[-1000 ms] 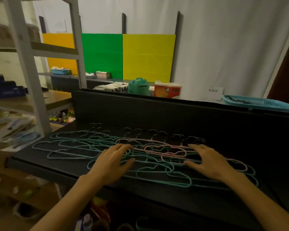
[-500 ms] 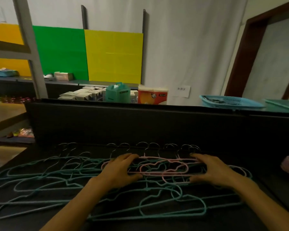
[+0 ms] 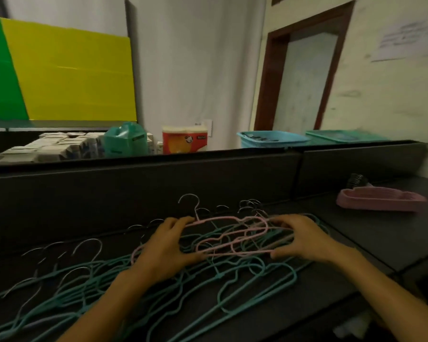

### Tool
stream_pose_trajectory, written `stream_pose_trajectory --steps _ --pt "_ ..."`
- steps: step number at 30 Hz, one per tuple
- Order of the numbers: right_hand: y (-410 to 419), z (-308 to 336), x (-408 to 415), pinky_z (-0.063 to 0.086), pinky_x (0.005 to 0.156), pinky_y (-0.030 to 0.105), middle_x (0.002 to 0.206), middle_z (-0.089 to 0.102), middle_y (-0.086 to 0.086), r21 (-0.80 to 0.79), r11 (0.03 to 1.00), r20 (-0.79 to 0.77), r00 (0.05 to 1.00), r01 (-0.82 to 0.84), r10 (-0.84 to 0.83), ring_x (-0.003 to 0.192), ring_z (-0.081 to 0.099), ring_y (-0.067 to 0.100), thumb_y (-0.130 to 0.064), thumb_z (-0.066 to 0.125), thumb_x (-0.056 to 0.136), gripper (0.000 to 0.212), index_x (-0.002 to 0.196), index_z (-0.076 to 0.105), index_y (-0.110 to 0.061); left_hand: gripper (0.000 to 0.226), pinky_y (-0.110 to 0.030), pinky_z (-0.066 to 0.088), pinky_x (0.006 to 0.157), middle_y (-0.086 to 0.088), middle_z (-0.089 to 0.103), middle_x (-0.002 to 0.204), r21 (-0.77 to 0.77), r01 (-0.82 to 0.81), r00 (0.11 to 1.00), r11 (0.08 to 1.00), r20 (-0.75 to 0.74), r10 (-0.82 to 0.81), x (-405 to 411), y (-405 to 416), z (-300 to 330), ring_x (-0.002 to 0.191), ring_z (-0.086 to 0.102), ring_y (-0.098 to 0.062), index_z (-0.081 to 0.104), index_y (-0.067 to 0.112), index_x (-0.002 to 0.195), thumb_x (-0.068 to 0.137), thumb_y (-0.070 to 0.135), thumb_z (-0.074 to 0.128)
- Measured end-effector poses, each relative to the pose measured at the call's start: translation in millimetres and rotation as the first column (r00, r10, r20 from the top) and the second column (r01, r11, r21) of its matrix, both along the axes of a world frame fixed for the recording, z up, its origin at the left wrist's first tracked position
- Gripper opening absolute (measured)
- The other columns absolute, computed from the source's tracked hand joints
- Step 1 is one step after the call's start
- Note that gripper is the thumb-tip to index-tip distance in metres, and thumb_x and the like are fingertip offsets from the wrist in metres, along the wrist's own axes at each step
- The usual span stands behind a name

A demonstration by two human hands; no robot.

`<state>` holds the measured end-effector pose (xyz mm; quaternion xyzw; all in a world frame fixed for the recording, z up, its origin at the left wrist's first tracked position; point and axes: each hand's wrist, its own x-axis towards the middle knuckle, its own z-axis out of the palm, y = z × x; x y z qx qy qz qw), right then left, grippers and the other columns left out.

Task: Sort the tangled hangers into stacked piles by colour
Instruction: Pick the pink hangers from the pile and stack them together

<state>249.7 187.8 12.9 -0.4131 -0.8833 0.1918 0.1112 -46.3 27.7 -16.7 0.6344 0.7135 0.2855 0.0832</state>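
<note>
Two forearms enter from the lower edge and meet over a tangle of teal hangers (image 3: 232, 287) spread across the near and left part of the black table (image 3: 371, 245). The left hand (image 3: 166, 245) pinches the left end of a small bundle of pink hangers (image 3: 232, 236), thumb below and fingers curled over the wire; the right hand (image 3: 304, 239) grips the opposite end in the same manner. Compared with one second ago, when both hands lay spread and flat on the heap, the fingers have closed round the pink wires and the bundle has tilted up at its far edge, one hook (image 3: 189, 201) rising free, though teal wires still cross its near side. Farther right, well apart from the tangle, an existing pink pile (image 3: 381, 199) lies neatly stacked on the table. The view has also swung toward that side, which suggests the bundle is bound for this pile once it is free. Beyond the black partition (image 3: 134, 191) stand a teal container (image 3: 125, 140), a red tissue pack (image 3: 184, 141) and a blue basket (image 3: 272, 139). The teal hangers remain unsorted.
</note>
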Motion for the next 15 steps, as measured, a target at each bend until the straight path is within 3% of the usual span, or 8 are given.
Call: stream_pose_trajectory --steps 6,10,15 --pt "-17.4 -2.4 28.5 0.043 0.103 0.042 0.137 0.038 -0.008 0.128 0.983 0.014 0.991 0.134 -0.137 0.126 0.042 0.015 -0.096 0.055 0.035 0.124 0.142 0.037 -0.037 0.090 -0.028 0.036 0.103 0.007 0.031 0.136 0.163 0.033 0.999 0.986 0.037 -0.039 7.6 7.7 13.6 0.122 0.036 -0.010 0.029 0.037 0.141 0.065 0.061 0.072" --pt "-20.2 -0.2 51.6 0.046 0.099 0.040 0.121 0.036 -0.013 0.170 0.967 -0.042 0.982 0.187 -0.183 0.120 0.040 0.012 -0.088 0.059 0.043 0.115 0.143 0.035 -0.038 0.089 -0.026 0.036 0.102 0.008 0.028 0.137 0.168 0.089 0.996 0.982 -0.009 -0.089 29.4 26.5 21.5 0.121 0.033 -0.008 0.028 0.037 0.141 0.067 0.059 0.072" --pt "-11.5 -3.9 91.8 0.047 0.096 0.042 0.119 0.036 -0.011 0.182 0.956 -0.063 0.973 0.231 -0.223 0.117 0.042 0.013 -0.087 0.061 0.045 0.115 0.144 0.034 -0.036 0.090 -0.028 0.037 0.101 0.006 0.027 0.138 0.155 0.128 0.990 0.980 -0.073 -0.118 71.6 57.4 25.9 0.123 0.033 -0.010 0.028 0.037 0.141 0.067 0.056 0.074"
